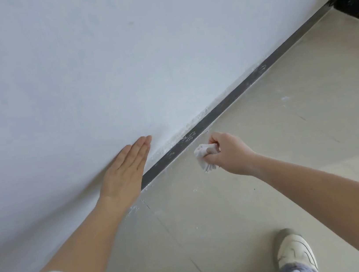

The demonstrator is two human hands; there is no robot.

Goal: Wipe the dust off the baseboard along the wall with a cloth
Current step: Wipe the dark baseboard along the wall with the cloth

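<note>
A dark grey baseboard (233,97) runs diagonally along the foot of the white wall (95,67), with white dust and smears along its top edge. My right hand (227,152) grips a crumpled white cloth (204,155), held just off the baseboard on the floor side. My left hand (127,166) lies flat with straight fingers against the wall, just above the baseboard and covering a stretch of it.
Beige floor tiles (288,132) carry white dust specks near the wall. A black marble sill (356,2) crosses the far corner. My foot in a white shoe (295,251) stands on the floor at the lower right.
</note>
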